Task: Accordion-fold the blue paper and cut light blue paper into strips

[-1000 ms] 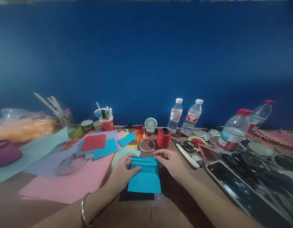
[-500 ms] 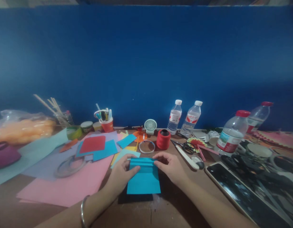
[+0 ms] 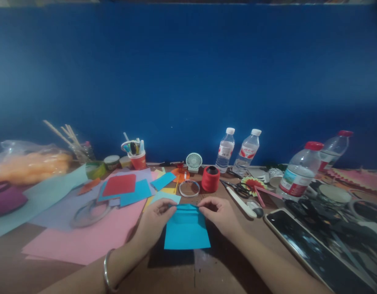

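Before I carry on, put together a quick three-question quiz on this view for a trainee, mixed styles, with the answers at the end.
1. What are the left hand and the right hand both holding?

2. True or false: in the picture, the red spool stands to the right of the white fan.

3. Where does the phone lie?
A) To the left of the left hand
B) Behind the white fan
C) To the right of the right hand

Key:
1. A sheet of blue paper, pinched near its creased far edge.
2. True.
3. C.
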### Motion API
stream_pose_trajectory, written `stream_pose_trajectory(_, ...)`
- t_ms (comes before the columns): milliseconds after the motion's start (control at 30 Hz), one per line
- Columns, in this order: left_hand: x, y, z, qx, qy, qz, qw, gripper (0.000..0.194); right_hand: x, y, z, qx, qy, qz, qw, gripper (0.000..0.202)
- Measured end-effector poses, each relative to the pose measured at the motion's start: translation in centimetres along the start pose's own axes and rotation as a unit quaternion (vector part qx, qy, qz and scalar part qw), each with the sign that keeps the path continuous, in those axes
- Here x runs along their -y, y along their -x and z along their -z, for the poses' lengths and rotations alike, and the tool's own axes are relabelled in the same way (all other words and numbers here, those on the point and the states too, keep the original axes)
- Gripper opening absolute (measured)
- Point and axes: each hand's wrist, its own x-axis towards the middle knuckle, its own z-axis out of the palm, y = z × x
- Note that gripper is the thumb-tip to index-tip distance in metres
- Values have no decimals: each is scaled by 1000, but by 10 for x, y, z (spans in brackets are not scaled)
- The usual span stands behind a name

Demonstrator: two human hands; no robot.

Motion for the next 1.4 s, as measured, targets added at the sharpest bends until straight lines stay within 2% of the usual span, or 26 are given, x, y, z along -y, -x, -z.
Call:
stream_pose_trajectory(200, 3, -1, 0, -1, 0, 9, 1000, 20, 2, 2, 0, -19, 7, 17, 1000, 7)
stream_pose_trajectory(367, -7, 1, 1, 37, -8, -1, 999, 23, 7, 4, 0, -18, 8, 32, 999, 7)
stream_pose_trajectory(467, -11, 2, 1, 57, -36, -5, 998, 19, 8, 6, -1, -7, 11, 41, 999, 6)
stream_pose_trajectory(600, -10, 4, -1, 52, -65, -8, 997, 13, 9, 8, -3, 5, 5, 42, 999, 5)
stream_pose_trajectory(733, -11, 6, -4, 63, -74, -13, 995, 10, 13, 11, -10, 32, -9, 25, 999, 19)
stream_pose_trajectory(867, -16, 11, -10, 85, -80, -7, 993, 9, 21, 13, -22, 50, 11, 2, 999, 4)
stream_pose_trajectory(967, -19, 13, -10, 90, -83, 5, 993, 13, 23, 14, -25, 53, 21, -15, 998, 8)
stream_pose_trajectory(1200, -14, 7, -4, 49, -59, 46, 996, 21, 13, 2, -8, 52, 1, -87, 995, 15)
stream_pose_trajectory(1400, -7, 3, -1, 50, -2, 76, 996, 24, 4, -5, 3, 51, -41, -128, 990, 20)
